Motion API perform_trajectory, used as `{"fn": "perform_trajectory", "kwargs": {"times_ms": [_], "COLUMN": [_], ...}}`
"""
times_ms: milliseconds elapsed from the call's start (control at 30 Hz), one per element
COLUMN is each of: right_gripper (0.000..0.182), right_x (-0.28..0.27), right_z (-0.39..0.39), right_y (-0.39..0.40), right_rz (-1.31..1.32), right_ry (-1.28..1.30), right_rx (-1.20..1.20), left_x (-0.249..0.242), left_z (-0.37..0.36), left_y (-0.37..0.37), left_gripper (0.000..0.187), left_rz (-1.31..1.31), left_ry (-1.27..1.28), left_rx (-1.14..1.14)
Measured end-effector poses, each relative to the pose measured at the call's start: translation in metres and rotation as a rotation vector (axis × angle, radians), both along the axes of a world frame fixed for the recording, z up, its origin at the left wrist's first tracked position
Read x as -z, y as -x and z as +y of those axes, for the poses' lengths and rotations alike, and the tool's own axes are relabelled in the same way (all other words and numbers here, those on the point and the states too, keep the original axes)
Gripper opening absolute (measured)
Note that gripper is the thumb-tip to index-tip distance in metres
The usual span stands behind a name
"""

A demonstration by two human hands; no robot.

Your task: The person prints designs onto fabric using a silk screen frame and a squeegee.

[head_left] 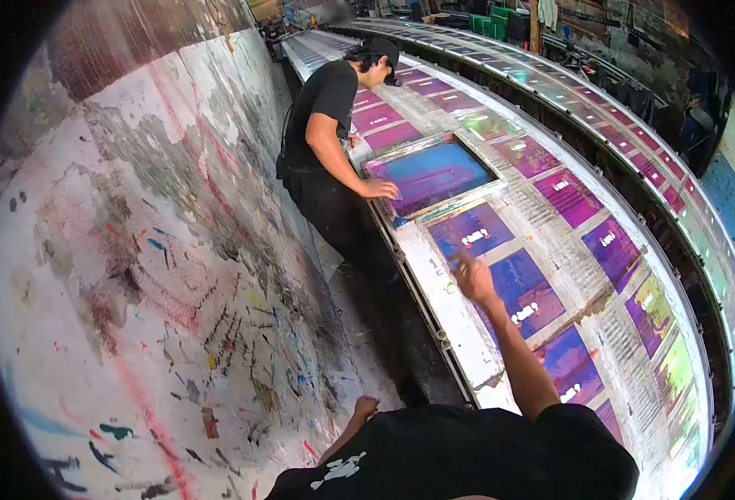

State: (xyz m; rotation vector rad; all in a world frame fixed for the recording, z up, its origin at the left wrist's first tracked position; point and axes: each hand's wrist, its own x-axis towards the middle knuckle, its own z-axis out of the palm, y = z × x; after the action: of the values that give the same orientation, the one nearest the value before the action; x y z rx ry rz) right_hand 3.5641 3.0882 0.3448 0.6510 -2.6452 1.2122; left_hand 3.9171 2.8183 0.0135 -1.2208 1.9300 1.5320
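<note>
My right hand (474,279) is over the long printing table (467,333), beside a purple-blue printed panel (470,231); its fingers are blurred, and whether they hold anything is unclear. Low in the view, my left hand (366,407) hangs near my body, left of the table edge, its fingers curled with nothing visible in them. Ahead, a framed screen (434,176) with blue and purple ink lies on the table. A co-worker (330,125) in black leans over it, one hand (379,189) resting on its near frame edge.
A paint-stained wall (134,292) rises on the left, with a narrow walkway (359,333) between it and the table. A metal rail (434,329) runs along the table's near edge. A second long table (617,125) curves along the right. Green boxes (490,25) stand far back.
</note>
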Motion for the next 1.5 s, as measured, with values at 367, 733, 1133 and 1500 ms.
{"fn": "perform_trajectory", "kwargs": {"times_ms": [367, 733, 1133, 1500], "right_gripper": [0.018, 0.026, 0.031, 0.007], "right_x": [0.154, 0.165, 0.166, 0.205], "right_z": [0.148, 0.175, 0.041, -0.084], "right_y": [-0.271, -0.299, -0.188, 0.002], "right_rz": [-0.591, -0.582, -0.578, -0.621], "right_ry": [-0.348, -0.436, -0.242, -0.127], "right_rx": [-0.290, -0.332, -0.461, -0.471], "left_x": [-0.002, -0.008, 0.055, -0.034], "left_z": [0.101, 0.111, 0.043, -0.113], "left_y": [-0.058, -0.119, -0.068, 0.120], "left_gripper": [0.035, 0.038, 0.039, 0.027], "left_rz": [-0.001, -0.081, 0.276, 0.061], "left_ry": [0.131, 0.177, 0.399, 0.044], "left_rx": [0.327, 0.223, 0.847, -0.096]}}
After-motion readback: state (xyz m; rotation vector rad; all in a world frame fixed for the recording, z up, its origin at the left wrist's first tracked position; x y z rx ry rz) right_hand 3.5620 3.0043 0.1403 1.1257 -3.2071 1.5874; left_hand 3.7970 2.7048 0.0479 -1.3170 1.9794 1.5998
